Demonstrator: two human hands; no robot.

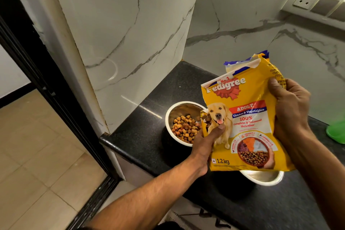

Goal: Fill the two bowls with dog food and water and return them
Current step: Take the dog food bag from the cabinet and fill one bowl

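Both hands clamped on dog food bag: left hand, right hand. Filled bowl near countertop left edge; second bowl under bag. Risk: torn mouth spilling kibble.

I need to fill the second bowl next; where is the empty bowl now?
In the head view, the empty bowl sits on the black counter at lower right, mostly hidden under the dog food bag, nearer than the kibble bowl.

Two steel bowls sitting on counter; one food bag being held; two hands gripping it.
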